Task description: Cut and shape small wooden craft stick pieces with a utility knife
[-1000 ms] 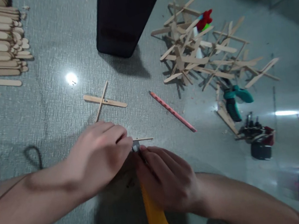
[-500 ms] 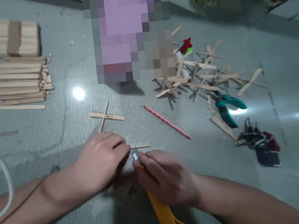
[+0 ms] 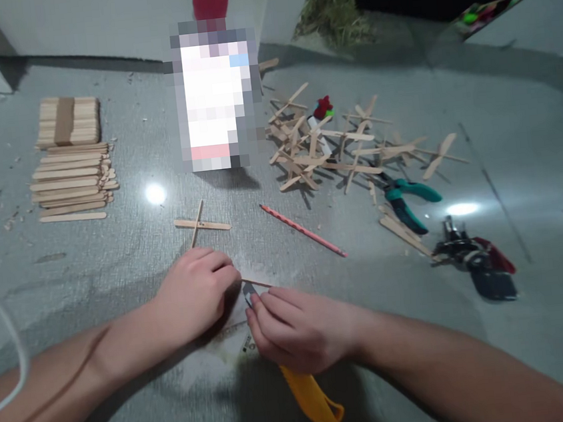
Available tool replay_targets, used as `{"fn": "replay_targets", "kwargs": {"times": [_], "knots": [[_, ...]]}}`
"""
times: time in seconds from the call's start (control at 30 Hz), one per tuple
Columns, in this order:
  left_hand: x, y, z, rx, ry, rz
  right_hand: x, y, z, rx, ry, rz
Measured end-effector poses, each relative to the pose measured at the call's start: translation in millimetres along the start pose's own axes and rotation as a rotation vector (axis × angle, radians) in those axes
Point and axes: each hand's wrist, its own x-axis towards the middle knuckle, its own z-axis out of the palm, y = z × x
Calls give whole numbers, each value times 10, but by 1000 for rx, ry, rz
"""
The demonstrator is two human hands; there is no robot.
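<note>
My left hand (image 3: 197,294) is closed on one end of a thin wooden stick (image 3: 257,282), which lies edge-on near the surface. In my right hand (image 3: 306,326) is a yellow utility knife (image 3: 314,399), gripped close to its grey blade end (image 3: 250,293). The blade touches or nearly touches the stick beside my left fingertips. Just beyond my left hand, two crossed sticks (image 3: 202,225) rest on the grey surface. A pink pencil (image 3: 304,230) lies ahead of my right hand.
Bundled sticks (image 3: 85,119) and a stack of loose sticks (image 3: 71,173) are at the left. Many crossed sticks (image 3: 305,148) lie ahead right. Nearer are green-handled pliers (image 3: 406,204) and a black tool (image 3: 490,283). A white cable (image 3: 20,346) hangs at the left.
The camera view has shifted, showing more of the far side. My right hand has tilted the knife slightly beside the stick, and the stick's free end now slants down to the right.
</note>
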Motion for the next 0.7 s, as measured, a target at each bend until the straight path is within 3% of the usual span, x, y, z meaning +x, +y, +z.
{"fn": "replay_targets", "kwargs": {"times": [0.37, 0.57, 0.63, 0.7], "knots": [[-45, 36, 23, 5, 35, 54, 36, 17, -66, -111, -10, -131], [-32, 44, 5, 33, 41, 37, 49, 1, -54, -30, 10, -137], [-24, 17, -23, 51, 46, 2, 56, -72, -12, 33, 137, -169], [-18, -20, -53, 66, 54, -37, 51, -151, 30, 82, 363, -208]]}}
